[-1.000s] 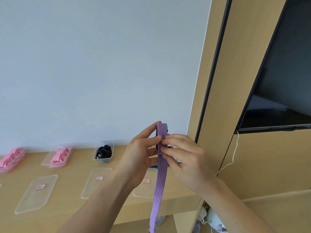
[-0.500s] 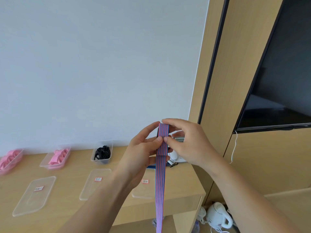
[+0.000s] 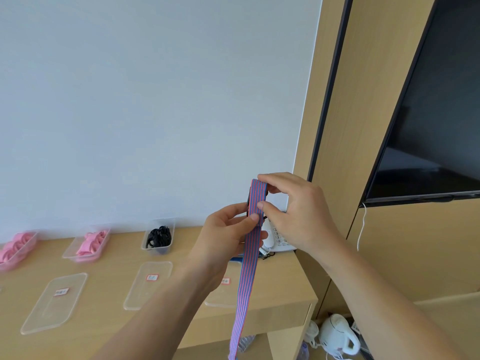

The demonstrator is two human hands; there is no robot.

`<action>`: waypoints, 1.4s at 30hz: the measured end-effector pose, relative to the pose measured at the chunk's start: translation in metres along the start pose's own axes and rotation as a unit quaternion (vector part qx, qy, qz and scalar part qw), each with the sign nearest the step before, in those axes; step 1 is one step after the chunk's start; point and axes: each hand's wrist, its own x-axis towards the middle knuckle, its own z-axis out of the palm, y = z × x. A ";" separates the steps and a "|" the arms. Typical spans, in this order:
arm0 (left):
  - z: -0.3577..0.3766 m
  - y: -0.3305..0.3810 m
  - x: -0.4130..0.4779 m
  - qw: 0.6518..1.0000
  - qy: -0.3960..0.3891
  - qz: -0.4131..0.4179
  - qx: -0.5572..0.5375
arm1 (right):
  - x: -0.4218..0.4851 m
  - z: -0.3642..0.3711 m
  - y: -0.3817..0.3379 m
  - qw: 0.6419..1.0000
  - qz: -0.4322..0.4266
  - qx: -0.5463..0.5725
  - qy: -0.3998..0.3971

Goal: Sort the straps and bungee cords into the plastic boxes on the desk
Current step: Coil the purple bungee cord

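Hanging vertically, striped strap (image 3: 246, 281), top fold pinched by left hand (image 3: 223, 240) and right hand (image 3: 296, 216).

Hidden bits
The striped strap (image 3: 246, 281) is running off the bottom edge, the right hand (image 3: 293, 211) is covering part of the white phone (image 3: 279, 241), and the lid labels (image 3: 61, 291) are looking too tiny to read.

Strap (image 3: 250, 258): fine red-and-blue lengthwise stripes. Clear box (image 3: 158, 237) holds black cords (image 3: 159, 236); two clear boxes (image 3: 87, 246) hold pink straps (image 3: 91, 242). Desk (image 3: 109, 289) light wood. Wall (image 3: 155, 100) pale grey-white. Screen (image 3: 436, 113) black. Kettle (image 3: 336, 336) white.
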 end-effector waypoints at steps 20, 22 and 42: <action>0.006 0.000 -0.008 0.999 0.034 -0.012 0.019 | -0.009 -0.001 -0.007 0.986 -0.128 -0.029 0.101; 0.006 -0.001 -0.009 0.999 0.039 -0.012 0.020 | -0.011 -0.002 -0.008 0.987 -0.119 -0.001 0.104; 0.002 0.007 -0.011 0.999 0.034 -0.015 0.016 | -0.027 -0.001 -0.013 0.985 0.006 0.173 0.004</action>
